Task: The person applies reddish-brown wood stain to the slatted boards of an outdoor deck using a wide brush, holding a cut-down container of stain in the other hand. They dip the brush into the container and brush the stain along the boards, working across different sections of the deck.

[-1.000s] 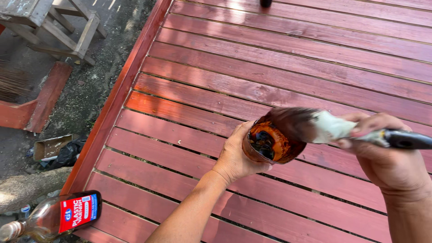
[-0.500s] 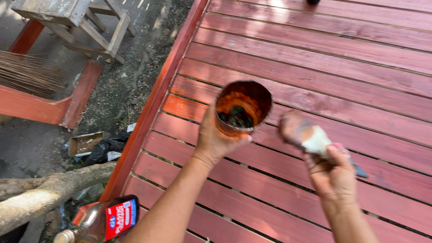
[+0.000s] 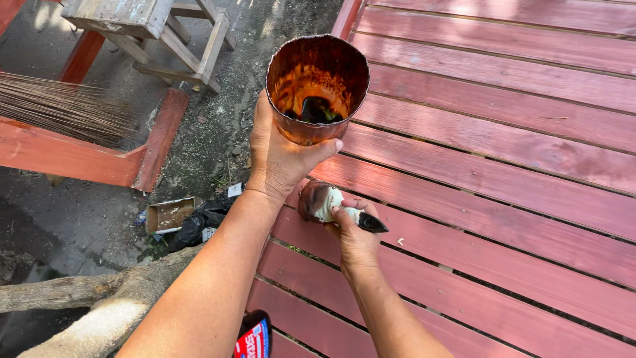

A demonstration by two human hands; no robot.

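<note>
Left hand (image 3: pixel 281 156) gripped stain-coated cup (image 3: pixel 318 86) from below at upper centre of frame, right hand (image 3: pixel 354 235) closed on paintbrush (image 3: pixel 328 202) just beneath the cup, over red deck boards (image 3: pixel 503 172) at right.

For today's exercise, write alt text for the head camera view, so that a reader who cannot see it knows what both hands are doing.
The left hand holds up a cut-open, stain-coated cup with dark liquid at its bottom, while the right hand grips a paintbrush with its bristles against a red-brown slatted wooden deck. To the left, below the deck edge, are bare ground, a weathered wooden stool and a broom.
</note>
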